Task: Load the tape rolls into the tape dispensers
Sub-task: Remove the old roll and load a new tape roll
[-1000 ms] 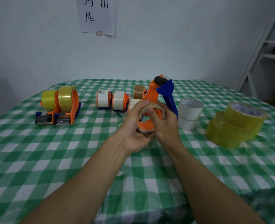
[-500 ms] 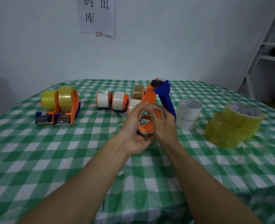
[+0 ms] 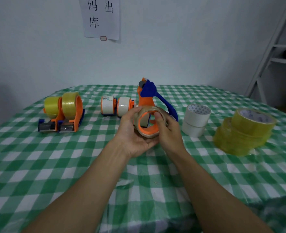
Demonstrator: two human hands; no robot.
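An orange and blue tape dispenser (image 3: 148,96) is held upright above the middle of the table, its blue handle curving down to the right. A clear brownish tape roll (image 3: 149,133) sits around its orange hub. My left hand (image 3: 132,132) cups the roll from the left and below. My right hand (image 3: 168,130) grips the roll's right side, thumb on its rim. Two dispensers with yellow tape (image 3: 66,111) stand at the left. Two dispensers with white tape (image 3: 117,106) stand behind my left hand.
Two stacked white tape rolls (image 3: 196,120) stand right of my hands. A pile of yellow tape rolls (image 3: 244,132) lies at the far right. The green checked tablecloth (image 3: 38,162) covers the table. A white shelf frame (image 3: 273,47) stands by the wall.
The dispenser has turned in my hands, its blue head swinging left and its handle now pointing down to the right. The brown roll behind it is now hidden.
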